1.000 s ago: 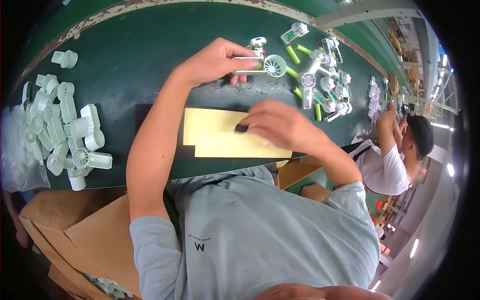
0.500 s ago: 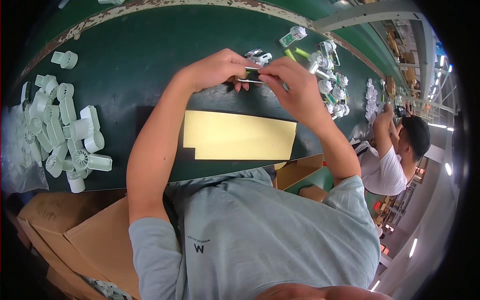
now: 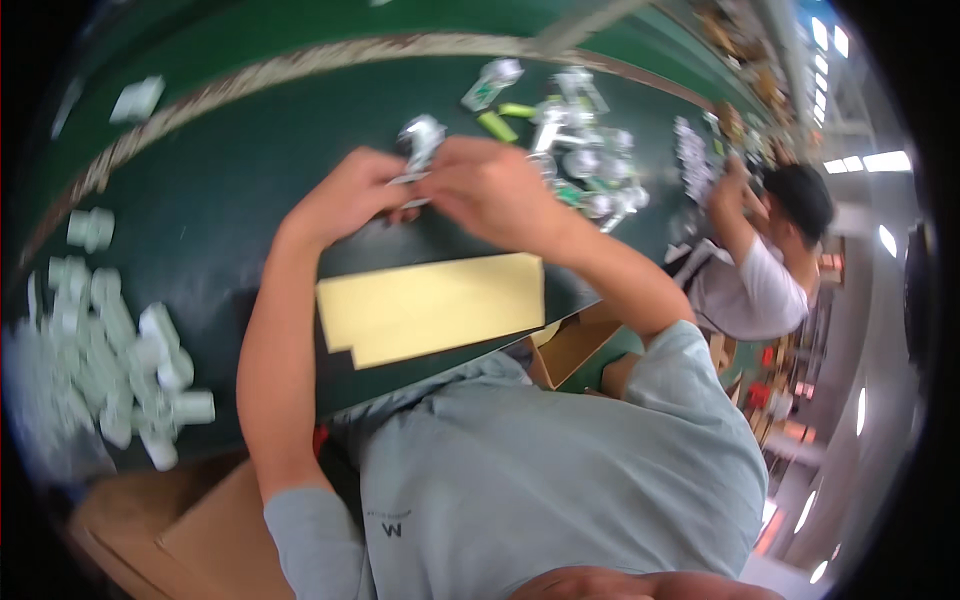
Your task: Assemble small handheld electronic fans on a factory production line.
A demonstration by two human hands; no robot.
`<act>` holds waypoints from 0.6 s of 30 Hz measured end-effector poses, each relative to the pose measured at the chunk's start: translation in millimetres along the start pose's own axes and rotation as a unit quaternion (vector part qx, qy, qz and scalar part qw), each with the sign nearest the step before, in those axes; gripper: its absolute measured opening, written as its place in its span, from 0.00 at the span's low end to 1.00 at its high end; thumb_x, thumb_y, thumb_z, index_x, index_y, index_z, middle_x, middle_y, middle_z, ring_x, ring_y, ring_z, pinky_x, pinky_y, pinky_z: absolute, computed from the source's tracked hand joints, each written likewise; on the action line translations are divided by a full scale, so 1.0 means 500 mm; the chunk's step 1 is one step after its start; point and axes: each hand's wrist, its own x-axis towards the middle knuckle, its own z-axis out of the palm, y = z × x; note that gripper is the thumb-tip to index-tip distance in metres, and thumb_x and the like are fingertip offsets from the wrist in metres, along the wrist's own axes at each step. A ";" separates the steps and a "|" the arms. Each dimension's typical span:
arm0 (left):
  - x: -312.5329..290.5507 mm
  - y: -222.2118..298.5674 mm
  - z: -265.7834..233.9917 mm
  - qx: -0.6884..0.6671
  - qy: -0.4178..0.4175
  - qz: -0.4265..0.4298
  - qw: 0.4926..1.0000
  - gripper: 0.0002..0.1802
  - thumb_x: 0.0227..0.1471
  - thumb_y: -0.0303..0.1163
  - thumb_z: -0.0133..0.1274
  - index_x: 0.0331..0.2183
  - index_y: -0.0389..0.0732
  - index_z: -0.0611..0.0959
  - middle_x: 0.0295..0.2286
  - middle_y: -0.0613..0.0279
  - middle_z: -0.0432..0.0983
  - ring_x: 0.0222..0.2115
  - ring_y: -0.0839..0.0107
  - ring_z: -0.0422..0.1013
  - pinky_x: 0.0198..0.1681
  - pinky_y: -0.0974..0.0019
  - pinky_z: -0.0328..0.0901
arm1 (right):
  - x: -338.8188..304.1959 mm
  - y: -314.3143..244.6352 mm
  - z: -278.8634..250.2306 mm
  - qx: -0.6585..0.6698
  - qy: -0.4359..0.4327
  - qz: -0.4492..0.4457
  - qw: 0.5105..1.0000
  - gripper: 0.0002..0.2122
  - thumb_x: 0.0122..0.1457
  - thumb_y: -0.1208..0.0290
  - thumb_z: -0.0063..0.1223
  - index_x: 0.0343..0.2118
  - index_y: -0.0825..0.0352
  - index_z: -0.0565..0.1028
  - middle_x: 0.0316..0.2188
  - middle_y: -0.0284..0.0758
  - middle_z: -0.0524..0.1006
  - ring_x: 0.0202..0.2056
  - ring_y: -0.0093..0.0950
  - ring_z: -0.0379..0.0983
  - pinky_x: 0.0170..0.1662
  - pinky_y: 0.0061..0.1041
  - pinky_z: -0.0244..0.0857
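My left hand and my right hand meet over the green work table. Their fingers are closed on a small, thin white-edged piece, mostly covered by the fingers; its kind cannot be made out. Just beyond the fingertips is a white and dark plastic assembly, blurred; whether it rests on the table or touches my fingers I cannot tell. A pale yellow sheet with a notched corner lies nearer to me, below both hands.
Pale green plastic housings are heaped at the left beside a clear plastic bag. White assemblies with green circuit boards and yellow-green cylinders lie at the right. Cardboard boxes stand below the table edge. A co-worker sits at the right.
The view has turned and blurred, so the table and sheet appear tilted. My hands, still together on the thin piece, show farther left in the picture.
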 end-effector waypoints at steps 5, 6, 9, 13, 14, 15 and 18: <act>-0.032 0.019 -0.009 -0.091 0.055 -0.032 0.994 0.22 0.52 0.23 0.52 0.51 0.36 0.81 0.28 0.62 0.79 0.25 0.79 0.69 0.29 0.77 0.63 | 0.006 0.023 -0.043 0.212 0.107 -0.026 0.971 0.07 0.61 0.73 0.57 0.35 0.69 0.83 0.29 0.35 0.78 0.33 0.28 0.76 0.36 0.27 0.69; -0.034 0.024 -0.010 -0.084 0.056 -0.032 0.994 0.22 0.52 0.23 0.52 0.51 0.36 0.81 0.28 0.62 0.79 0.25 0.79 0.69 0.29 0.77 0.63 | 0.002 0.024 -0.072 0.225 0.104 0.077 0.966 0.10 0.64 0.72 0.54 0.43 0.69 0.81 0.37 0.35 0.78 0.39 0.24 0.75 0.42 0.25 0.69; -0.040 0.058 0.006 -0.206 -0.019 0.049 0.977 0.24 0.52 0.24 0.53 0.52 0.28 0.77 0.30 0.57 0.80 0.27 0.76 0.73 0.28 0.76 0.65 | -0.002 0.069 -0.044 0.377 0.055 0.166 0.909 0.20 0.68 0.66 0.47 0.61 0.66 0.68 0.55 0.37 0.70 0.55 0.25 0.67 0.57 0.25 0.62; -0.025 0.034 0.020 -0.289 -0.084 0.104 0.948 0.25 0.53 0.26 0.53 0.52 0.25 0.76 0.33 0.50 0.79 0.29 0.72 0.74 0.28 0.74 0.67 | -0.028 0.066 0.010 0.669 -0.166 0.303 0.658 0.30 0.69 0.44 0.29 0.62 0.65 0.64 0.48 0.43 0.77 0.44 0.34 0.77 0.48 0.32 0.72; -0.021 0.029 0.014 -0.299 -0.094 0.094 0.945 0.25 0.53 0.26 0.52 0.52 0.26 0.76 0.33 0.51 0.79 0.29 0.73 0.74 0.28 0.74 0.67 | -0.043 0.072 0.028 0.693 -0.147 0.355 0.610 0.30 0.68 0.43 0.31 0.58 0.66 0.67 0.41 0.43 0.79 0.36 0.34 0.79 0.37 0.30 0.73; -0.018 0.025 0.009 -0.311 -0.103 0.088 0.941 0.24 0.54 0.25 0.52 0.52 0.26 0.76 0.33 0.52 0.79 0.29 0.74 0.74 0.29 0.75 0.67 | -0.052 0.090 0.039 0.715 -0.122 0.310 0.615 0.21 0.66 0.49 0.41 0.51 0.63 0.71 0.41 0.37 0.78 0.38 0.32 0.77 0.39 0.29 0.73; -0.022 0.034 0.013 -0.309 -0.057 0.045 0.948 0.21 0.56 0.23 0.49 0.51 0.28 0.77 0.29 0.54 0.78 0.26 0.77 0.72 0.29 0.76 0.66 | -0.044 0.101 0.012 0.660 -0.028 0.296 0.690 0.19 0.64 0.56 0.46 0.51 0.64 0.71 0.41 0.32 0.77 0.42 0.25 0.74 0.46 0.28 0.69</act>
